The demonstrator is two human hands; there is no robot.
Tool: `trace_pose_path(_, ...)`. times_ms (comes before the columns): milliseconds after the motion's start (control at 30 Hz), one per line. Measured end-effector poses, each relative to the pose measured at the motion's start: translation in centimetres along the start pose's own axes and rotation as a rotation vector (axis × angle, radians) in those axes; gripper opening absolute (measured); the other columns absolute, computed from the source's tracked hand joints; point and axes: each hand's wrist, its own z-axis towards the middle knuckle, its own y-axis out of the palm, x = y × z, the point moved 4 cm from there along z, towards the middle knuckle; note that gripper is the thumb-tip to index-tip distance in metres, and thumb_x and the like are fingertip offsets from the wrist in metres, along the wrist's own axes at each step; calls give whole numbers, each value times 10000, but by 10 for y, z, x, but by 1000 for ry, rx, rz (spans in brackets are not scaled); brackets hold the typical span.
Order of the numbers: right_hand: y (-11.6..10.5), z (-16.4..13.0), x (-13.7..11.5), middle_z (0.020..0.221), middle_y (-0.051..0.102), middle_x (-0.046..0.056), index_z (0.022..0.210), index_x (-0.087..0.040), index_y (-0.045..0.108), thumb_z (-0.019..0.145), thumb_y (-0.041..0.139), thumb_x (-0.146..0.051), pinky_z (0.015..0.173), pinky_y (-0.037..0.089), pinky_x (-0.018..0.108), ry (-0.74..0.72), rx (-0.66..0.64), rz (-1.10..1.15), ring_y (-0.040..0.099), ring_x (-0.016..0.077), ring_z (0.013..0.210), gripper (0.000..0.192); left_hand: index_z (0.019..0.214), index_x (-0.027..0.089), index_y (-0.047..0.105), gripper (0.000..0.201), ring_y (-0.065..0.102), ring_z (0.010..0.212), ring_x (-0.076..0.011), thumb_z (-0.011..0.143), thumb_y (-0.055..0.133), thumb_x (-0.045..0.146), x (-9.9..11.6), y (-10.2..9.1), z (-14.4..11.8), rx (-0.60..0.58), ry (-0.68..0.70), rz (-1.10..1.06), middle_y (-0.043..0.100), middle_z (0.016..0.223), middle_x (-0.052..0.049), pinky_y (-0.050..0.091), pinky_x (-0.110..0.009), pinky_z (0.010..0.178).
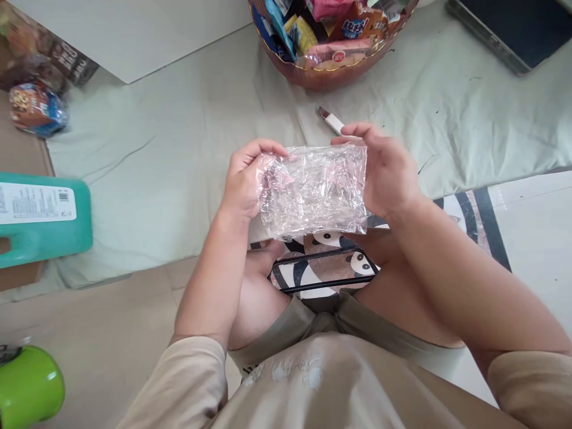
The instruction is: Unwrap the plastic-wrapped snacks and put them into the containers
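1. The left hand (250, 179) grips the left edge of a crinkled clear plastic wrapper (315, 193), raised above the lap.
2. The right hand (386, 167) is at its right edge, fingers bent; whether it grips, I cannot tell.
3. Just beyond lies a white-handled cutter (331, 121).
4. Between the legs: a black-rimmed frame (286, 289).
5. Farther out: a snack-filled bowl (308, 77).

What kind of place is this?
Probably a room in someone's home. There's a bowl of wrapped snacks, a panda-print mat and a big teal jug.
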Motion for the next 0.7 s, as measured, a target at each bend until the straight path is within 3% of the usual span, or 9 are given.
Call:
trace_pose_path(67, 1, -2, 1, 1235, 663, 6, 1205, -356, 573, 950, 582, -605, 738, 621, 379, 31, -33, 38, 708, 196, 945, 356, 725, 208, 730, 136, 597, 556, -105, 846, 676, 175, -1, 0, 1, -8, 7, 6, 705, 738, -20, 454, -215, 478)
trace_pose_path(200, 4, -7, 2, 1310, 620, -3, 1338, -411, 489, 782, 832, -365, 721, 618, 345, -17, -32, -48, 693, 158, 860, 655, 726, 207, 741, 104, 535, 509, -90, 798, 672, 178, -5, -3, 3, 5, 32, 51, 698, 756, -20, 361, -213, 407)
trace_pose_path(333, 3, -9, 0, 1280, 630, 2, 1291, -398, 542, 775, 835, -272, 708, 607, 329, -83, 53, -114, 707, 165, 867, 607, 764, 178, 745, 242, 613, 613, -143, 860, 565, 308, -9, -6, 5, -14, -25, -73, 746, 868, -96, 403, -231, 410)
trace_pose_path(433, 2, -7, -3, 1260, 629, 1, 1256, -383, 558, 754, 841, -236, 690, 593, 317, -119, 95, -127, 684, 134, 790, 595, 958, 193, 716, 236, 662, 632, -154, 877, 629, 396, -11, -6, 4, -55, -109, -83, 758, 918, -86, 430, -221, 428)
trace_pose_path(567, 1, -8, -8, 1277, 622, -6, 1296, -402, 511, 717, 874, -291, 692, 590, 306, -137, 115, -47, 630, 97, 720, 693, 1105, 252, 647, 413, 655, 568, -119, 721, 760, 154, -8, -6, 1, -43, -83, 7, 749, 851, -10, 419, -191, 447)
trace_pose_path(700, 7, -11, -10, 1185, 691, -14, 1297, -408, 535, 642, 924, -514, 784, 615, 369, -89, 24, 66, 725, 199, 946, 770, 1148, 266, 613, 427, 684, 611, -125, 753, 711, 135, -4, -8, -1, 38, -39, 7, 743, 840, 7, 515, -234, 568)
